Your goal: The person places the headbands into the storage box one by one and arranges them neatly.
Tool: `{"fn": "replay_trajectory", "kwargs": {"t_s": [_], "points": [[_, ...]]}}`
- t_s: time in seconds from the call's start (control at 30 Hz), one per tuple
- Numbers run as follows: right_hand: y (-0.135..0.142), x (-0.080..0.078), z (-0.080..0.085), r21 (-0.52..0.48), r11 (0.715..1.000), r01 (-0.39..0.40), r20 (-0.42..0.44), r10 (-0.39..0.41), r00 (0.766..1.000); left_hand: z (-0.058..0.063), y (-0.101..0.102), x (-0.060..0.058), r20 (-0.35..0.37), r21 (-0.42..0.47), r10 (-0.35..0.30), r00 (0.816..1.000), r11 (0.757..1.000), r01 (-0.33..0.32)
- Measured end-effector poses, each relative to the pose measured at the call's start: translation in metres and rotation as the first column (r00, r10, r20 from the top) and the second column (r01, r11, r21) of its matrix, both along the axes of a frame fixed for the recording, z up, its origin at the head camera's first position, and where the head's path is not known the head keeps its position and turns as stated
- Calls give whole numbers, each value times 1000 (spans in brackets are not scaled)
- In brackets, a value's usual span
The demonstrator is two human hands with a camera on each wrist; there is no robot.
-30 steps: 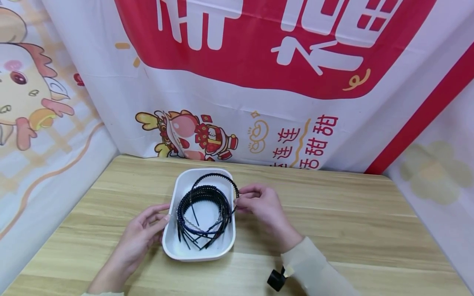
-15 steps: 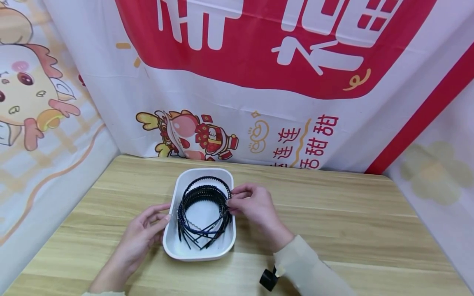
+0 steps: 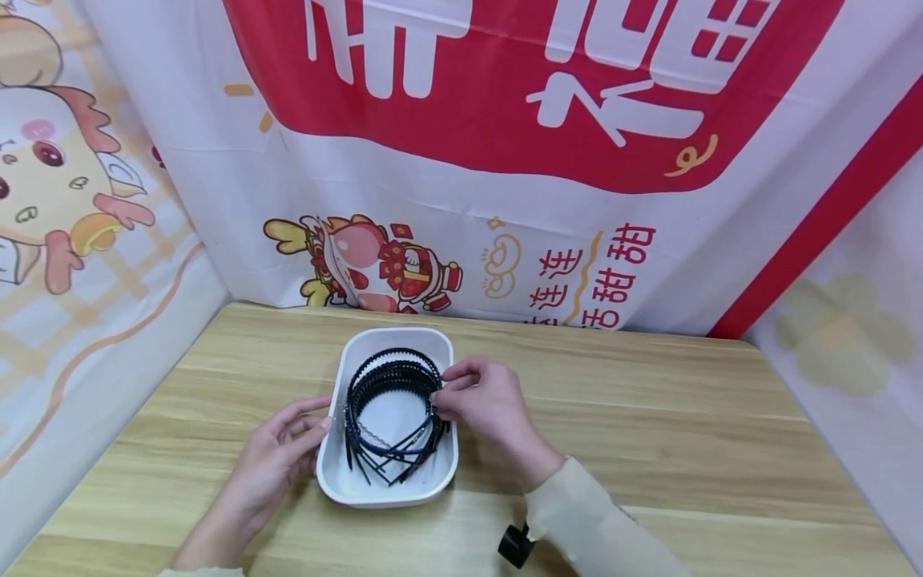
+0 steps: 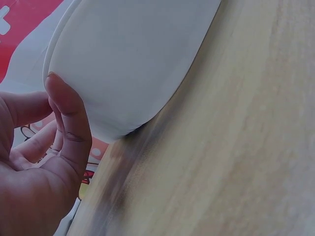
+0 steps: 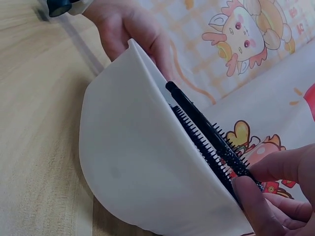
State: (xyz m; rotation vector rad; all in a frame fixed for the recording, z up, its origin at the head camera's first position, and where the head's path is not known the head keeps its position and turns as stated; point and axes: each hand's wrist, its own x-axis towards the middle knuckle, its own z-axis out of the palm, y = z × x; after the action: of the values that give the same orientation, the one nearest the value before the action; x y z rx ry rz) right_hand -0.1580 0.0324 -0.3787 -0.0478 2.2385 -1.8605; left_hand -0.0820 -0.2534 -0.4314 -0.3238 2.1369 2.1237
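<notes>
Several black toothed headbands (image 3: 392,373) lie nested in a white rectangular container (image 3: 385,495), their ends crossing towards the near side. My right hand (image 3: 479,401) pinches one black headband (image 5: 206,123) between thumb and fingers at the container's right rim. In the right wrist view this headband shows small teeth and glittery specks, just above the others. My left hand (image 3: 284,445) holds the container's left rim with thumb and fingertips. In the left wrist view the thumb (image 4: 69,101) lies against the white outer wall, and the rim hides the inside.
The container stands on a wood-grain table (image 3: 649,433). Printed cloth (image 3: 497,192) hangs along the back and both sides of the table. A small black device (image 3: 515,546) hangs under the right sleeve.
My right hand has moved left with the headband, bringing it from partly over the right rim to lie over the nested headbands. The left hand has stayed at the container's left rim.
</notes>
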Motion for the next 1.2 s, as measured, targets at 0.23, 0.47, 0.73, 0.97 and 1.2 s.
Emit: {"fn": "replay_trajectory", "kwargs": {"t_s": [0.23, 0.47, 0.73, 0.97, 1.2], "points": [[-5, 2, 2, 37, 999, -4, -33, 5, 999, 1, 0, -1, -1, -7, -12, 1000, 1000, 12], [-8, 4, 2, 59, 998, -15, -51, 18, 999, 2, 0, -1, -3, 3, -8, 1000, 1000, 8], [-8, 5, 1, 84, 996, -26, -69, 32, 997, 1, -1, 0, 0, 2, -12, 1000, 1000, 12], [-7, 6, 4, 118, 992, -34, -81, 43, 996, 0, 0, 0, 1, 8, -8, 1000, 1000, 8], [-6, 5, 5, 155, 987, -52, -95, 67, 993, 1, 2, 0, 7, 18, 6, 1000, 1000, -6]]}}
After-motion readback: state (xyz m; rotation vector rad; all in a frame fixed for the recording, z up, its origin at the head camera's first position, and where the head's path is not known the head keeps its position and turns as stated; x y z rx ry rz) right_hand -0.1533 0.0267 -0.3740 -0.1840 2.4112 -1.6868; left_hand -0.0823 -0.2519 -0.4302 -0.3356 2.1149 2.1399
